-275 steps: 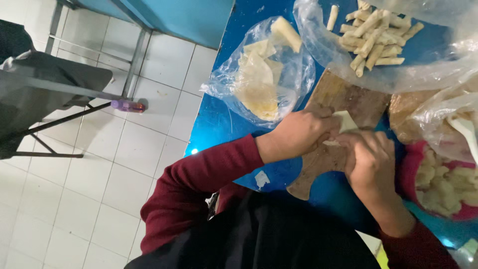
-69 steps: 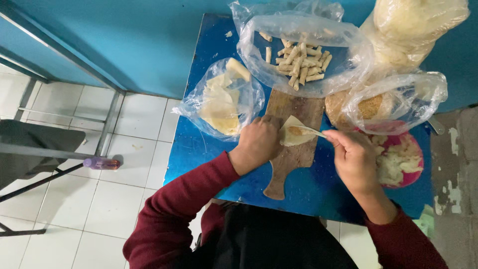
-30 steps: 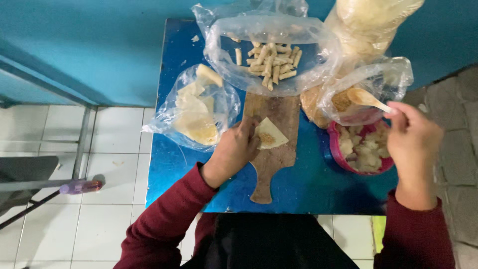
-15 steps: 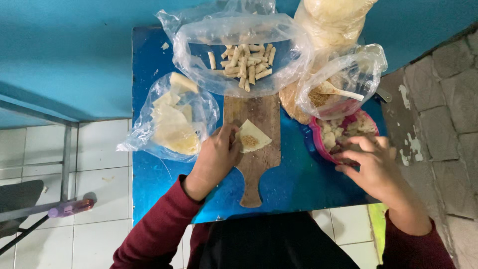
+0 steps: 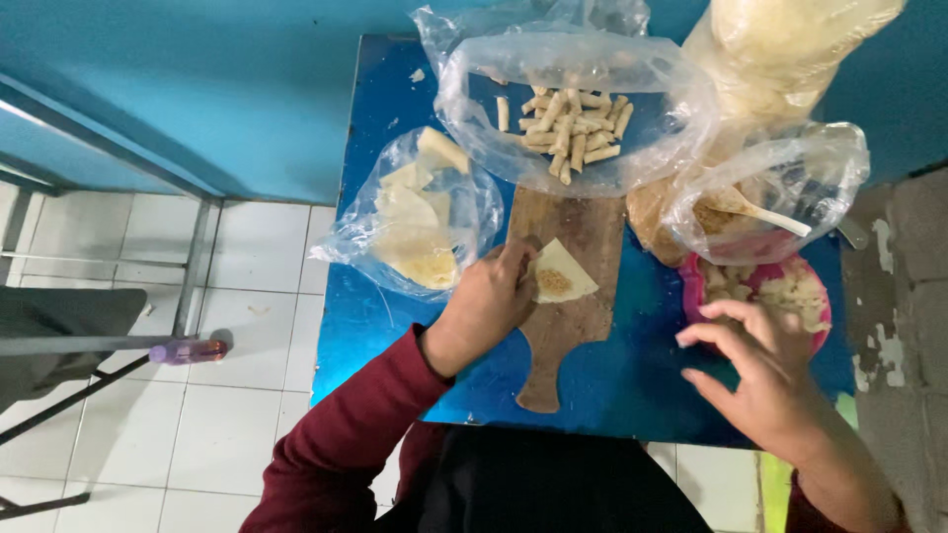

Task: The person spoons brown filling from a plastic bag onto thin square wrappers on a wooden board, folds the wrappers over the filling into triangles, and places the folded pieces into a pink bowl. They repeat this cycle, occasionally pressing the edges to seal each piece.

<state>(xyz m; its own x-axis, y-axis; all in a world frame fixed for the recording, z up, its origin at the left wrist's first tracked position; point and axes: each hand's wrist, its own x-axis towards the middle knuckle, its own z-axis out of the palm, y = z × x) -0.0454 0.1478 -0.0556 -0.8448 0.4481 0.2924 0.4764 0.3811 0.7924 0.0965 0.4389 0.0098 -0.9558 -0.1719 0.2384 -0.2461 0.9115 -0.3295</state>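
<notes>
Head view, looking straight down at a small blue table (image 5: 395,326) set against a blue wall.

Left hand (image 5: 489,301) lies on the wooden cutting board (image 5: 573,296), wrist bent, fingers curled narrow w/ tips pressing the left edge of a triangular dough wrapper (image 5: 561,273). Wrapper sits flat mid-board, a dab of brownish filling in its centre. Dark red sleeve runs back toward the body at bottom.

Right hand (image 5: 760,370) hovers over the table's right front, fingers spread wide and slightly hooked, holding nothing. Its fingertips are near the rim of a pink bowl (image 5: 691,286) of pale food (contents too blurred to name).

Edges & room: board handle points toward the person, stopping short of the front table edge. Left of the board, a clear bag of wrappers (image 5: 420,222). Behind it, a bag of rolled pieces (image 5: 568,128). Right rear, a bag w/ a wooden spoon (image 5: 755,207). Bare blue surface shows between board & bowl and along the front edge.
</notes>
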